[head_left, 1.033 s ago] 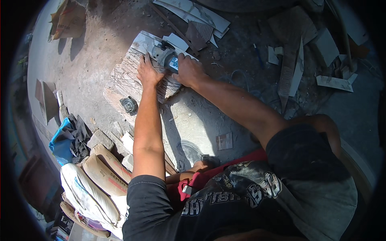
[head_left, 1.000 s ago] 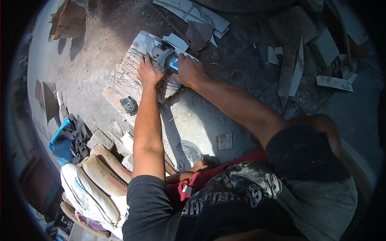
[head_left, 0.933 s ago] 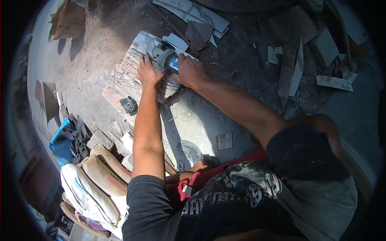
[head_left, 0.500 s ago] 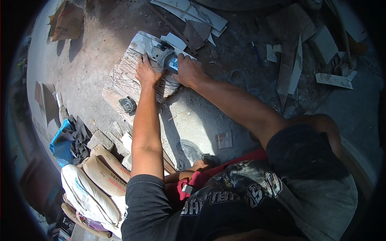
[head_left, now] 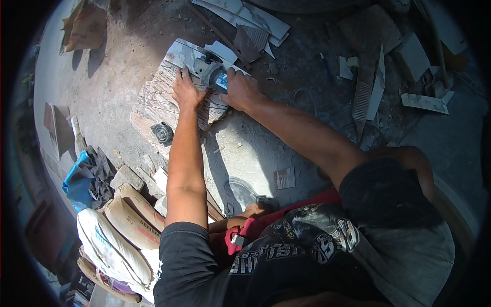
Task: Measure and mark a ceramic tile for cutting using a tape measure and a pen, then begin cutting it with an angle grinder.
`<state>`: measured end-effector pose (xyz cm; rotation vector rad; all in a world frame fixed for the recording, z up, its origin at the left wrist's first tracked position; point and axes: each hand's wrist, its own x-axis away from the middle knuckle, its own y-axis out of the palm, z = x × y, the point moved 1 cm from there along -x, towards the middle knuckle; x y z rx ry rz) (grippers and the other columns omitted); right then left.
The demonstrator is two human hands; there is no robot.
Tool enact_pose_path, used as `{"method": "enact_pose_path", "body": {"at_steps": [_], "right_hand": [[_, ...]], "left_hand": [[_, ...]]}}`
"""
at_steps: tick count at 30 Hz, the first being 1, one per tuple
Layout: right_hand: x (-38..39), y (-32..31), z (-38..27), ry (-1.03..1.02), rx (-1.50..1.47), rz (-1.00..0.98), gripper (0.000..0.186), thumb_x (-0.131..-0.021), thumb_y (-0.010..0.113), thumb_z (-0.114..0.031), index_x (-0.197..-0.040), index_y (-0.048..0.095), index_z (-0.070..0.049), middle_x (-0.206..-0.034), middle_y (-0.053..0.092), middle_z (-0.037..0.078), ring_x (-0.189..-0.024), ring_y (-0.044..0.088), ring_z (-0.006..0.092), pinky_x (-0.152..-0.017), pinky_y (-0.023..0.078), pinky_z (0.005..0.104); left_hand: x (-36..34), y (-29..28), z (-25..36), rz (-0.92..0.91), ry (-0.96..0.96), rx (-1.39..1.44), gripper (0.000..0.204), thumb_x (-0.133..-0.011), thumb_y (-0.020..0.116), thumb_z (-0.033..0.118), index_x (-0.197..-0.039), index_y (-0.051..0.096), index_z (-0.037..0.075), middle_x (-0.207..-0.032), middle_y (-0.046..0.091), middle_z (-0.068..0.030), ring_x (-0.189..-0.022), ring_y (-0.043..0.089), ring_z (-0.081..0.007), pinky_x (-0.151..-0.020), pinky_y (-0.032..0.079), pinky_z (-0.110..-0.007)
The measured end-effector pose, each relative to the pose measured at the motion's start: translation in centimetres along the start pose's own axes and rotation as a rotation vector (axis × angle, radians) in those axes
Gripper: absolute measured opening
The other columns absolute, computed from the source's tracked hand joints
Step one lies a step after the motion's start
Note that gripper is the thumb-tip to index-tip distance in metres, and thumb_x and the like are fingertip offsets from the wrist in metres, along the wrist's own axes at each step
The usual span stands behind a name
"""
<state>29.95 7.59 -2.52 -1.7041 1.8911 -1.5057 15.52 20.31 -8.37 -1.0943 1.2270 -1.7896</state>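
A handheld electric tile cutter (head_left: pixel 205 69) with a grey metal base and a blue label sits on a white marble-patterned tile (head_left: pixel 179 50). My right hand (head_left: pixel 240 89) is wrapped round its body from the right. My left hand (head_left: pixel 187 92) presses down at the tile's near edge, left of the cutter, with its fingers stretched out and its thumb toward the tool. Under the tile lies a worn board (head_left: pixel 153 97) scored with many cut lines. A round black tape measure (head_left: pixel 162 133) rests on the board's near left end. The blade is hidden.
Tile offcuts (head_left: pixel 255 20) lie beyond the board, and more broken pieces (head_left: pixel 424 102) are at the right. A blue pen-like stick (head_left: pixel 326 66) lies on the floor. Filled sacks (head_left: pixel 133 220) and a blue plastic bag (head_left: pixel 76 181) are at my left. A cardboard box (head_left: pixel 87 28) stands far left.
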Motion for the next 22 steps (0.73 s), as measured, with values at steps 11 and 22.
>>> {"method": "enact_pose_path", "body": {"at_steps": [11, 22], "right_hand": [[0.1, 0.2, 0.3, -0.018, 0.005, 0.026, 0.069, -0.080, 0.078, -0.039, -0.123, 0.044, 0.003, -0.114, 0.063, 0.023, -0.106, 0.065, 0.0365, -0.090, 0.053, 0.0443], [0.5, 0.1, 0.4, 0.005, 0.001, 0.011, 0.070, -0.080, 0.078, -0.040, -0.124, 0.043, 0.002, -0.117, 0.062, 0.023, -0.109, 0.064, 0.0374, -0.091, 0.053, 0.0441]], "left_hand": [[-0.4, -0.5, 0.1, -0.077, -0.010, -0.046, 0.108, -0.064, 0.088, 0.031, -0.153, 0.028, 0.019, -0.160, 0.024, -0.0112, -0.140, 0.033, -0.0373, -0.107, 0.037, -0.056], [-0.8, -1.5, -0.1, -0.175, -0.004, -0.093, 0.101, -0.072, 0.085, 0.035, -0.153, 0.028, 0.019, -0.161, 0.022, -0.0105, -0.141, 0.032, -0.0372, -0.107, 0.037, -0.056]]}}
